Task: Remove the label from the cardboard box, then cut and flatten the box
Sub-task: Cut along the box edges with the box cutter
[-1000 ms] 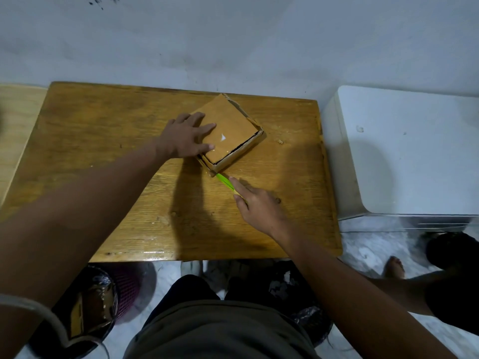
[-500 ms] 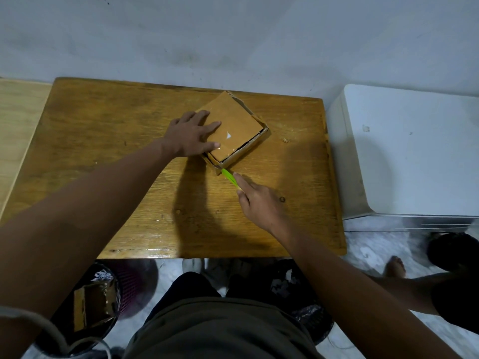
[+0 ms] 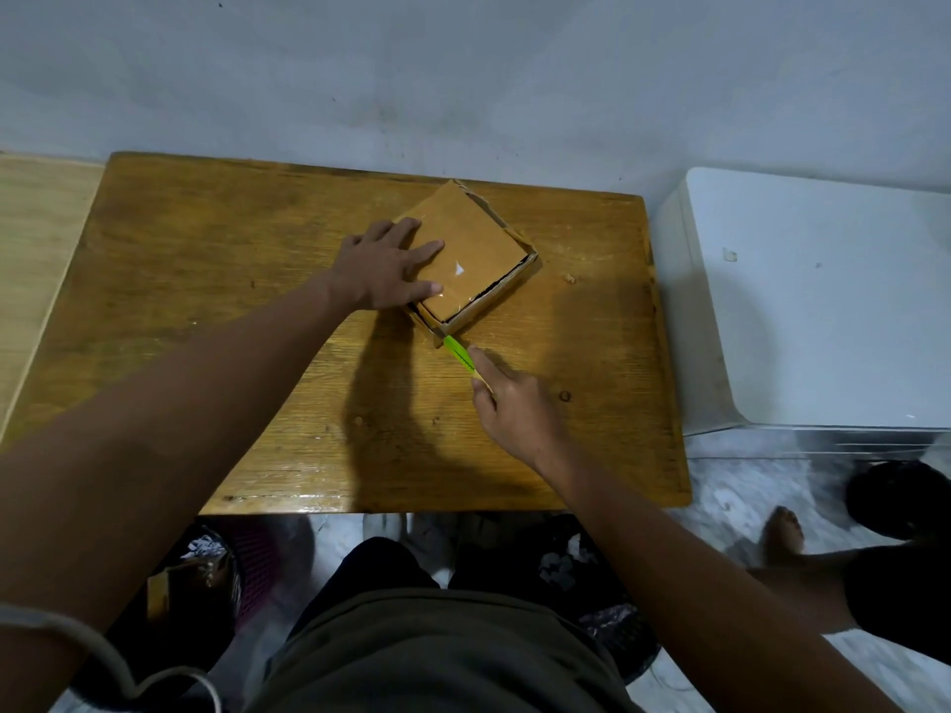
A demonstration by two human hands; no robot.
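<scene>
A brown cardboard box (image 3: pixel 478 254) lies low on the wooden table (image 3: pixel 216 280), turned like a diamond, with a small white scrap on its top. My left hand (image 3: pixel 386 267) presses flat on the box's left part, fingers straight. My right hand (image 3: pixel 514 409) grips a green utility knife (image 3: pixel 459 354), index finger along its back. The knife's tip is at the box's near corner; the blade itself is hidden.
A white appliance (image 3: pixel 813 301) stands right of the table. Below the table edge are a dark bin with cardboard scraps (image 3: pixel 190 584) and my lap. Another person's bare foot (image 3: pixel 785 532) is on the floor at the right. A grey wall runs behind.
The knife tip has moved forward to the box's near corner. My left hand stays pressed on the box.
</scene>
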